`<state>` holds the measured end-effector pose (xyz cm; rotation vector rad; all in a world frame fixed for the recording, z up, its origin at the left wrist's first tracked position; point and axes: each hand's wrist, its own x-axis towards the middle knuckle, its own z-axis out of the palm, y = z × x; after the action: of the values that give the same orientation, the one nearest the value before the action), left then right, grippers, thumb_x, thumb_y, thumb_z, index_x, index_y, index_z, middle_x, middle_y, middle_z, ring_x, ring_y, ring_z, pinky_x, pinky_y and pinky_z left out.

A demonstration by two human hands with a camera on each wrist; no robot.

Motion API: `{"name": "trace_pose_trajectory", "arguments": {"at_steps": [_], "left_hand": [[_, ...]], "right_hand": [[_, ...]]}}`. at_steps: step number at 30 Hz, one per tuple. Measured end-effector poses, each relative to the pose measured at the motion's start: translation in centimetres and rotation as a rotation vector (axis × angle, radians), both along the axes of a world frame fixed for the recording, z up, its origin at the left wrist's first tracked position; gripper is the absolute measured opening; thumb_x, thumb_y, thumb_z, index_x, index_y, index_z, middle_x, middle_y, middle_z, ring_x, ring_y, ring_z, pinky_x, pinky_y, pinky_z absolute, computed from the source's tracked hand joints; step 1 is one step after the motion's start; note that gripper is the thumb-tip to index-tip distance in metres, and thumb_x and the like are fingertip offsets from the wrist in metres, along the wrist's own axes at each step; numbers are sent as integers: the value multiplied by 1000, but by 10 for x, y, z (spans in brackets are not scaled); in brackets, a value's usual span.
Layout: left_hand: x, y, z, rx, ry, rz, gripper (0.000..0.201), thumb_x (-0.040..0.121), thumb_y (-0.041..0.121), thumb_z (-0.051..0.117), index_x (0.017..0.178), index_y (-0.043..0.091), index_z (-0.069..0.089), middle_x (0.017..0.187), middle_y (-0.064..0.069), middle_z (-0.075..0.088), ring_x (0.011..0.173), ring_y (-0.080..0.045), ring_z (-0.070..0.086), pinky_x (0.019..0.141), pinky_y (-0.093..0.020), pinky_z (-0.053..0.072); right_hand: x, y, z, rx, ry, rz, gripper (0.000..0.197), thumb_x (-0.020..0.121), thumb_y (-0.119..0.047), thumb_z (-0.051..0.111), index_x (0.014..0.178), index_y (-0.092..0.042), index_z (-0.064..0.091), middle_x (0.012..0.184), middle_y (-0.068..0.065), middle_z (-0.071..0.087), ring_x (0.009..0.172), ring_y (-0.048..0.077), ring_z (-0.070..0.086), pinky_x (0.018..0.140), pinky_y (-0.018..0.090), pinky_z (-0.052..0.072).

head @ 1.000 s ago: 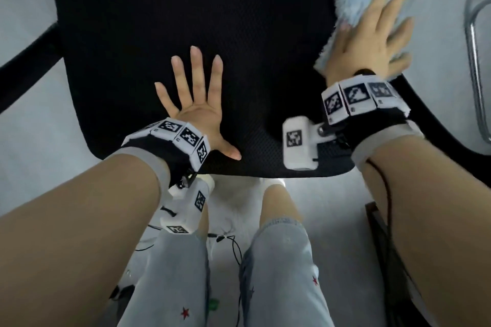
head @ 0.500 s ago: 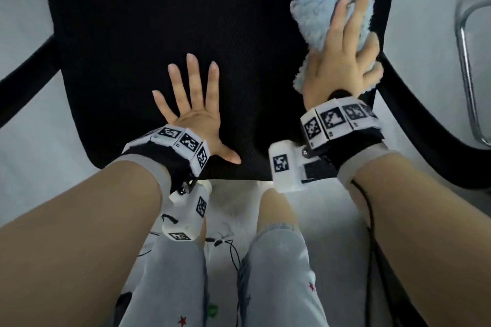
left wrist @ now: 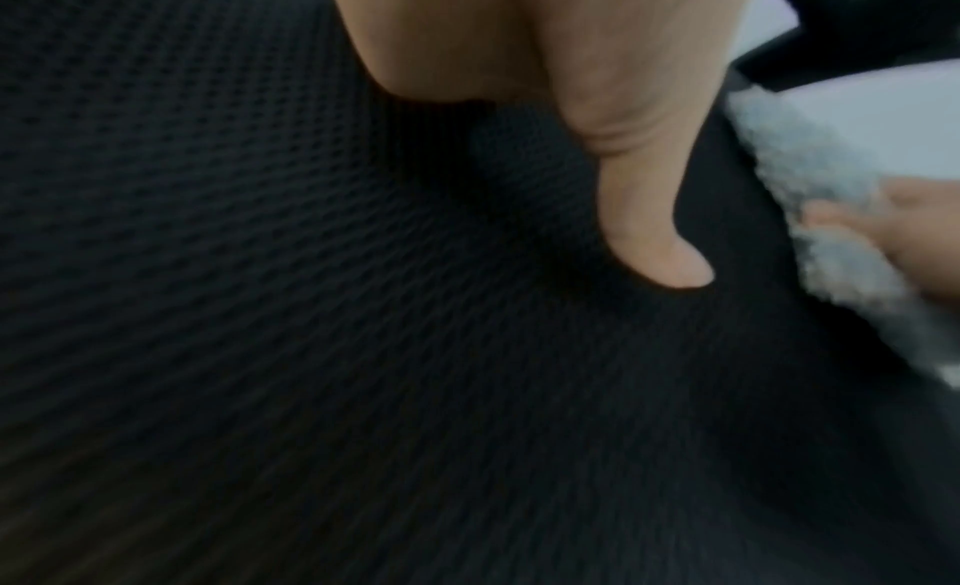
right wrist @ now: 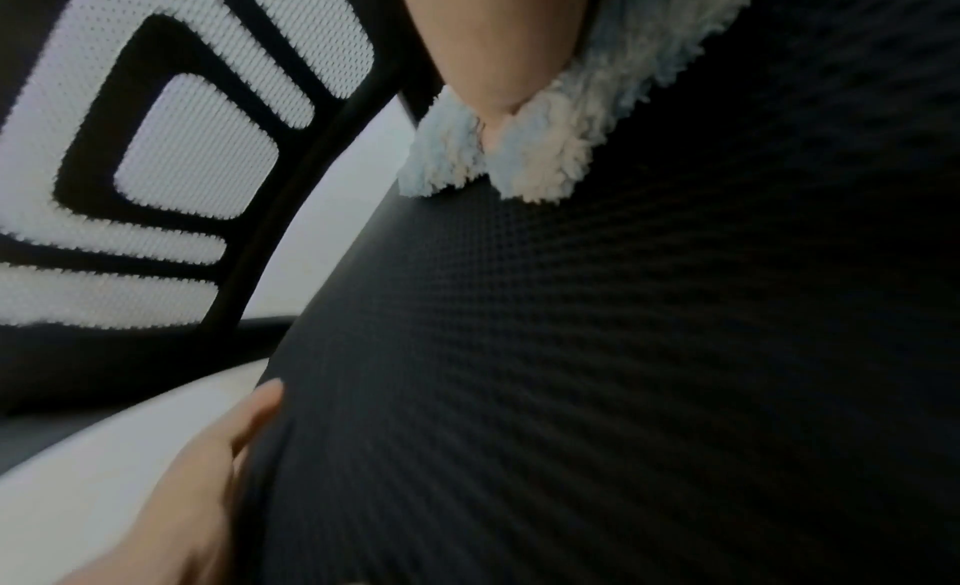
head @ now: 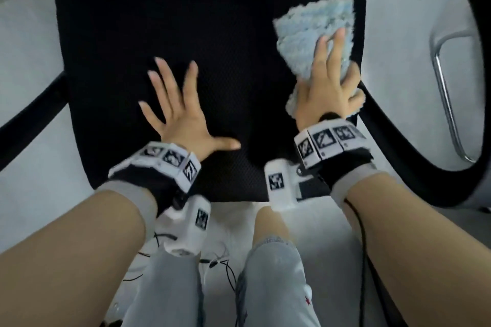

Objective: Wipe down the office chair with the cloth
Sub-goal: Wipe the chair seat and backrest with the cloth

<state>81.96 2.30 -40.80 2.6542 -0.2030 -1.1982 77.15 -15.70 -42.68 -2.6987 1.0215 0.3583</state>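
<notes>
The office chair's black mesh seat (head: 212,34) fills the middle of the head view. A fluffy light blue cloth (head: 310,34) lies on its right side, near the seat's right edge. My right hand (head: 329,82) presses flat on the cloth with straight fingers. My left hand (head: 180,114) rests flat on the seat's front middle, fingers spread and thumb out to the right. In the left wrist view my thumb (left wrist: 649,208) lies on the mesh (left wrist: 260,306), with the cloth (left wrist: 831,208) at the right. The right wrist view shows the cloth (right wrist: 571,121) under my palm.
Black armrests curve along both sides, the left one (head: 32,111) and the right one (head: 398,156). A chrome tube frame (head: 443,87) stands on the pale floor at the right. The mesh backrest (right wrist: 156,142) shows in the right wrist view. My legs (head: 265,273) stand before the seat.
My right hand has drawn the cloth toward me along the seat's right side, from the far right corner to the middle right. The left hand has stayed flat on the seat.
</notes>
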Motion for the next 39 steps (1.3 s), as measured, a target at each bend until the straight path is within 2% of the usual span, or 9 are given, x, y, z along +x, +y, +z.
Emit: {"name": "trace_pose_trajectory", "arguments": {"at_steps": [3, 6, 8, 11, 16, 23, 30, 37, 39], "left_hand": [[18, -12, -16, 97, -123, 88, 154, 34, 64, 79, 141, 28, -25, 149, -16, -31, 138, -32, -28, 105, -63, -11], [12, -22, -29, 202, -237, 107, 147, 36, 72, 69, 144, 24, -18, 153, -18, -18, 141, -34, -16, 107, -64, -6], [10, -23, -26, 198, -230, 112, 142, 42, 70, 70, 145, 23, -16, 153, -20, -16, 142, -36, -14, 108, -64, -5], [17, -18, -25, 183, -104, 85, 155, 36, 65, 78, 140, 21, -28, 148, -23, -29, 138, -37, -25, 104, -65, -10], [17, -19, -37, 202, -156, 105, 150, 38, 77, 67, 140, 21, -28, 150, -20, -24, 139, -37, -20, 104, -62, -12], [24, -19, -26, 188, 17, 100, 159, 38, 66, 77, 126, 20, -46, 141, -22, -41, 132, -38, -35, 101, -65, -14], [28, -20, -28, 184, 32, 105, 159, 33, 72, 73, 112, 23, -56, 138, -21, -44, 132, -37, -36, 98, -63, -17], [26, -25, -22, 199, 53, 140, 157, 35, 71, 73, 114, 23, -53, 140, -23, -41, 133, -38, -34, 101, -66, -14], [28, -26, -22, 198, 88, 131, 157, 37, 71, 73, 109, 22, -57, 136, -23, -45, 130, -39, -38, 99, -66, -14]], "right_hand": [[24, 17, -5, 165, 18, -120, 67, 90, -26, 45, 144, -39, 8, 156, -5, 6, 137, 28, 11, 106, 50, 14], [3, 59, -10, 170, -78, 361, 62, 81, -19, 49, 138, -36, 32, 150, -9, 28, 123, 26, 24, 95, 51, 23], [-12, 51, -9, 197, -29, 618, 66, 80, -18, 56, 139, -33, 31, 152, -12, 23, 122, 22, 19, 98, 55, 25], [13, 7, -1, 179, 87, 394, 77, 84, -12, 51, 142, -42, 11, 154, -17, -1, 132, 18, 8, 108, 50, 14], [83, -5, 2, 13, 3, -103, 68, 93, -17, 43, 146, -32, 2, 155, -14, -9, 137, 28, 12, 106, 50, 15], [13, 23, 2, 185, 12, 571, 80, 80, -11, 56, 143, -38, 14, 154, -19, 5, 126, 20, 9, 104, 50, 12], [91, -37, 8, 71, 109, -83, 67, 91, -14, 43, 145, -35, 8, 154, -18, -6, 130, 29, 21, 102, 45, 21], [48, 8, 4, 181, 49, 634, 76, 82, -7, 50, 143, -39, 17, 154, -20, 2, 119, 22, 15, 96, 39, 16], [55, -18, 2, 51, -39, 518, 76, 79, -8, 56, 140, -40, 25, 153, -17, 15, 114, 24, 24, 90, 39, 19]]}}
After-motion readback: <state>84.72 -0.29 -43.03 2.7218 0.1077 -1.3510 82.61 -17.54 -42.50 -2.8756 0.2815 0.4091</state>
